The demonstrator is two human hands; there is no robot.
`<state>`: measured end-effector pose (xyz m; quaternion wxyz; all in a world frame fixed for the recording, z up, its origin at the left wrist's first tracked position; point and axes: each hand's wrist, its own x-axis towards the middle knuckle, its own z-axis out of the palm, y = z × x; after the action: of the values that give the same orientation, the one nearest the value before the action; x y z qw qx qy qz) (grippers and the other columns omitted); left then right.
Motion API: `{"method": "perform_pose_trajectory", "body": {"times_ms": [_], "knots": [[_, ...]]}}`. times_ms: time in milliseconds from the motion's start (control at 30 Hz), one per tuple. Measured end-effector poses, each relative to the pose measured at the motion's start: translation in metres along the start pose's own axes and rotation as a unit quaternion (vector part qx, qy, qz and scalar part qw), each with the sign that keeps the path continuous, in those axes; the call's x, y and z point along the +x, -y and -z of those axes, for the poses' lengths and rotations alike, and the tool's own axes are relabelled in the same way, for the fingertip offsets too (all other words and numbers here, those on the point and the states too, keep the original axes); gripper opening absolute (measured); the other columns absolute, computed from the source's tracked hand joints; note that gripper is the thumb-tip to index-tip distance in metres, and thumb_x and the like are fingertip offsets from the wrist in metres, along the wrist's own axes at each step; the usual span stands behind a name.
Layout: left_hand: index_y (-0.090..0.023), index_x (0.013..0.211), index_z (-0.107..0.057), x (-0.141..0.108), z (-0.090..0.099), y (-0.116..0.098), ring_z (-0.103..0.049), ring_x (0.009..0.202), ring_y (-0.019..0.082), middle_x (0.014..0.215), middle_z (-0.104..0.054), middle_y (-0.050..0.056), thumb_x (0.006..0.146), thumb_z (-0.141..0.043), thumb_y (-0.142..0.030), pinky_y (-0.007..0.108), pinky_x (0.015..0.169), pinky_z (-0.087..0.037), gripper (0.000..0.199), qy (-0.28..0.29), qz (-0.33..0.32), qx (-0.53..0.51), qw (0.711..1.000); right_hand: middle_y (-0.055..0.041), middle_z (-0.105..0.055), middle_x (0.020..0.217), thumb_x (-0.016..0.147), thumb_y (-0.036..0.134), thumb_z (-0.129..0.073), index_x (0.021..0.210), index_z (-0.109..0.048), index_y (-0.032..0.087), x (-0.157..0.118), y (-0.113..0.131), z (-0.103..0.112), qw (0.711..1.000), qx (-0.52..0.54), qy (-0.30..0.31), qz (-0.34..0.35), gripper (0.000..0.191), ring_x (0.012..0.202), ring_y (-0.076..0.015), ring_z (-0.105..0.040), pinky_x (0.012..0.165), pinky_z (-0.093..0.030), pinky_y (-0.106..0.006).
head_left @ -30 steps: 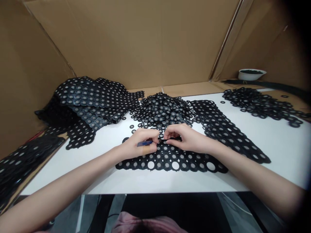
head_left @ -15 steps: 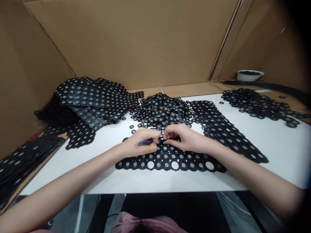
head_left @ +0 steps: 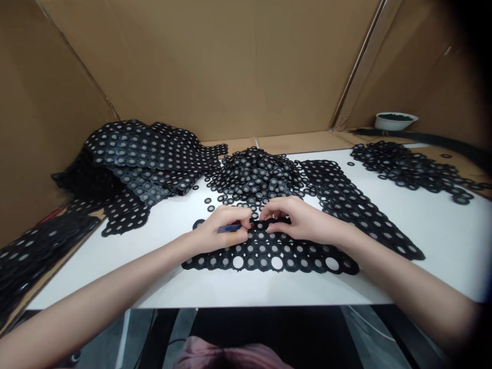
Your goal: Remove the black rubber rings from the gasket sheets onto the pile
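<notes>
A slim blue implement [head_left: 229, 228] is being gripped in the curled fingers of the left hand [head_left: 225, 229], its tip hidden behind those fingers. The right hand [head_left: 295, 218] is being closed in a pinch on the far edge of a black rubber washer sheet [head_left: 269, 254], though whether that dark edge is a separate strip is hard to make out. The sheet is being spread beneath both hands on a white tabletop [head_left: 446, 256], its linked rings being filled with grey centres, while a few are being left as open holes showing white. Loose black washers [head_left: 209, 201] are being scattered just beyond the fingers, below a heaped mound of washers [head_left: 253, 174]. A folded washer mass [head_left: 142, 159] is being piled at the left, and a long washer strip [head_left: 357, 205] is being laid out at the right. A white bowl [head_left: 395, 121] is being stood far off against brown cardboard walls [head_left: 211, 66], its dark contents being too small to identify.
</notes>
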<state>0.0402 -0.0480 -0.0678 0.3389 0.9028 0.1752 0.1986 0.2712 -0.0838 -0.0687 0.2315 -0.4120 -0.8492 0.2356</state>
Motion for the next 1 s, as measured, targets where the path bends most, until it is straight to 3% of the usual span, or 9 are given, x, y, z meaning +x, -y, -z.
{"method": "perform_pose_trajectory", "body": {"times_ms": [333, 633, 1000], "knots": [[-0.013, 0.075, -0.049, -0.01, -0.006, 0.001, -0.05, 0.072, 0.008, 0.075, -0.053, 0.0, 0.085, -0.053, -0.017, 0.019, 0.067, -0.039, 0.011, -0.067, -0.034, 0.006, 0.997, -0.0037, -0.067, 0.101, 0.069, 0.033, -0.076, 0.105, -0.064, 0.017, -0.013, -0.002, 0.023, 0.996, 0.025, 0.059, -0.061, 0.041, 0.091, -0.0198, -0.06, 0.08, -0.047, -0.03], [-0.012, 0.074, -0.048, -0.012, -0.007, -0.004, -0.05, 0.069, 0.006, 0.074, -0.053, 0.0, 0.083, -0.053, -0.013, 0.017, 0.065, -0.04, 0.011, -0.089, -0.046, 0.01, 0.995, -0.0023, -0.064, 0.092, 0.069, 0.038, -0.076, 0.095, -0.063, 0.017, -0.017, -0.012, 0.033, 0.993, 0.046, 0.092, -0.065, 0.035, 0.083, -0.0182, -0.057, 0.074, -0.044, -0.029], [-0.011, 0.07, -0.049, -0.008, -0.003, -0.014, -0.053, 0.071, 0.008, 0.073, -0.054, 0.001, 0.081, -0.051, -0.015, 0.017, 0.065, -0.042, 0.012, -0.09, 0.019, -0.018, 0.996, -0.0032, -0.063, 0.087, 0.07, 0.037, -0.075, 0.09, -0.063, 0.017, -0.02, -0.015, 0.043, 0.991, 0.053, 0.1, -0.075, 0.031, 0.078, -0.0177, -0.055, 0.072, -0.044, -0.03]]}}
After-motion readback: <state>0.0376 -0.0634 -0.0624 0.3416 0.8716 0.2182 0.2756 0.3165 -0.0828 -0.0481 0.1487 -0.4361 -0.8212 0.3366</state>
